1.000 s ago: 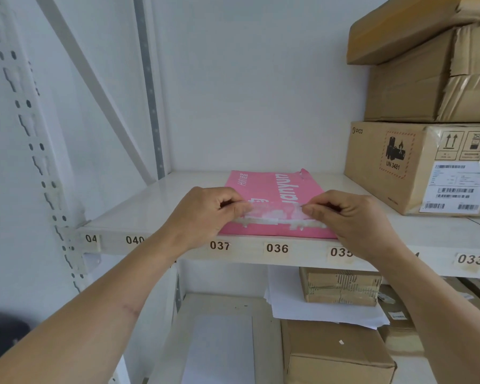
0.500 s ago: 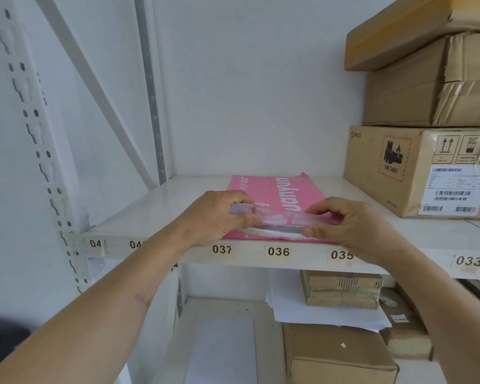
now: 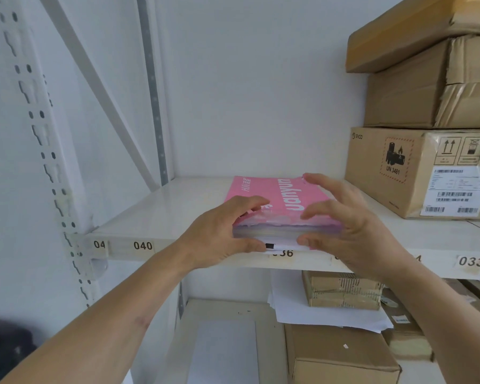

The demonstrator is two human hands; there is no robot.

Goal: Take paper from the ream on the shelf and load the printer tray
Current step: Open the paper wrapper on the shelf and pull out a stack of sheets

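A pink-wrapped ream of paper [image 3: 277,200] lies flat on the white shelf [image 3: 161,214], its near end at the shelf's front edge. My left hand [image 3: 222,234] grips the ream's near left corner, thumb under and fingers on top. My right hand [image 3: 352,223] is at the near right corner with fingers spread above the wrapper and the thumb by the lower edge; it does not clamp the ream. White sheet edges [image 3: 286,245] show under the wrapper at the near end. No printer is in view.
Stacked cardboard boxes [image 3: 421,167] stand on the shelf right of the ream. On the lower shelf lie loose white sheets [image 3: 327,314] and more cardboard boxes [image 3: 341,356]. A perforated white upright [image 3: 42,139] frames the left side.
Both hands stopped working the wrapper's near flap. The left hand took hold of the near left corner, the right hand opened and spread over the right corner, and the near end now looks thicker.
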